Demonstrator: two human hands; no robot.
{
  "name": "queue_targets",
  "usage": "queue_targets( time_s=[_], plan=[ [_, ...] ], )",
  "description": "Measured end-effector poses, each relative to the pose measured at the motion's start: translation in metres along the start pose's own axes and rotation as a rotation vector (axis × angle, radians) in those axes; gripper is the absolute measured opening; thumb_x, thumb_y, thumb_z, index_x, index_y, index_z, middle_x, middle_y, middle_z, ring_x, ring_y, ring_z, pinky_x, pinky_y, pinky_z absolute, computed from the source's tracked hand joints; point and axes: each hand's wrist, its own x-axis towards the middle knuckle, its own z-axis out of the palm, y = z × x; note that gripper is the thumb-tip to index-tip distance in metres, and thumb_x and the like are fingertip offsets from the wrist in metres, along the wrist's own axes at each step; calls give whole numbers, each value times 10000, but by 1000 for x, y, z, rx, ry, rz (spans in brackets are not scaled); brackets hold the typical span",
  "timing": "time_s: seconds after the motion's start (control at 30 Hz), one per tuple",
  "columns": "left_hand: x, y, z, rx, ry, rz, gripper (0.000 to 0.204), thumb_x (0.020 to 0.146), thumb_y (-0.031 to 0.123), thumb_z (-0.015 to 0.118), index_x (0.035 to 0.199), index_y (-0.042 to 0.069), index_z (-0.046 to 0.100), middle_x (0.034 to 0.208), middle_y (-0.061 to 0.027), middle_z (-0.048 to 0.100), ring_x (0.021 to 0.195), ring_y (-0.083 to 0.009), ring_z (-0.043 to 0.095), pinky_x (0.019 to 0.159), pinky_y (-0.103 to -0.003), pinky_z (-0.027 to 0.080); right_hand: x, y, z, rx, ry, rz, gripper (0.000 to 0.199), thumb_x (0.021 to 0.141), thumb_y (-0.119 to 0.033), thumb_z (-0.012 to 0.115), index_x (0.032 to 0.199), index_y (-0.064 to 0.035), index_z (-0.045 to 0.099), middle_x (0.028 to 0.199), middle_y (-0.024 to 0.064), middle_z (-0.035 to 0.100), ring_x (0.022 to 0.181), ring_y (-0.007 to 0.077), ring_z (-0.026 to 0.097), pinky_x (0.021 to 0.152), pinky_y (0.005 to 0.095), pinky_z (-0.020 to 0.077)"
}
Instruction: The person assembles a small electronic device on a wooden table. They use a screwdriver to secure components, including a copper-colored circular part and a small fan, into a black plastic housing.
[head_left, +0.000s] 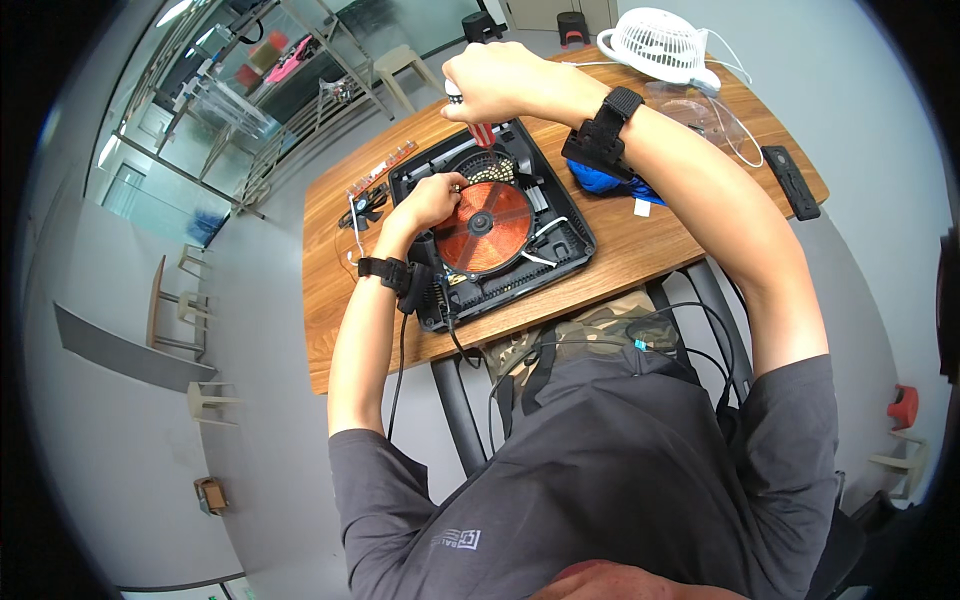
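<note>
An opened induction cooker base (565, 250), a black plastic housing, lies on the wooden table. Inside it sits a round copper coil (510, 205) with a dark hub. Above the housing's far part, my right hand (490, 82) is closed around a screwdriver (483, 135) with a red and white handle, held upright, its tip pointing down beside the coil's far edge. My left hand (434, 200) rests at the coil's left edge, fingers bent together near a yellowish perforated part (492, 174). Whatever its fingertips pinch is too small to make out.
A white fan (660, 45) stands at the table's far right, near a clear plastic piece (695, 110). A blue bundle (600, 180) lies under my right forearm. At the right edge is a black strip (790, 183). Cables and a component strip (380, 168) lie left of the housing.
</note>
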Motion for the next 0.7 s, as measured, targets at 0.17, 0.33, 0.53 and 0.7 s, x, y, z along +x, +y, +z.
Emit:
queue_targets(
  time_s=[0.17,0.33,0.53,0.7],
  plan=[
    [-1,1,-1,-1,4,-24,325,891,69,607,1197,28,709,1126,-230,718,1072,-375,692,965,-425,535,-4,5,2,-2,-40,4,437,853,-411,687,953,13,709,847,208,730,818,368,735,742,450,598],
    [4,-1,-4,86,50,41,318,877,95,651,1180,29,721,1087,-199,735,1014,-328,708,927,-407,544,-6,6,8,7,-87,4,438,855,-413,683,973,7,711,873,216,731,833,375,732,754,453,596],
    [0,38,-14,-60,152,195,320,874,123,705,1177,21,723,1056,-148,750,925,-244,707,875,-365,545,-8,9,15,31,-86,-1,456,861,-430,686,995,5,708,883,220,731,844,382,731,763,462,593],
    [-4,56,-21,-152,215,161,328,855,133,701,1161,16,713,1002,-122,750,867,-215,701,825,-351,551,-8,8,18,48,-83,4,456,859,-431,685,983,8,710,870,223,730,845,387,731,766,467,592]
  ],
)
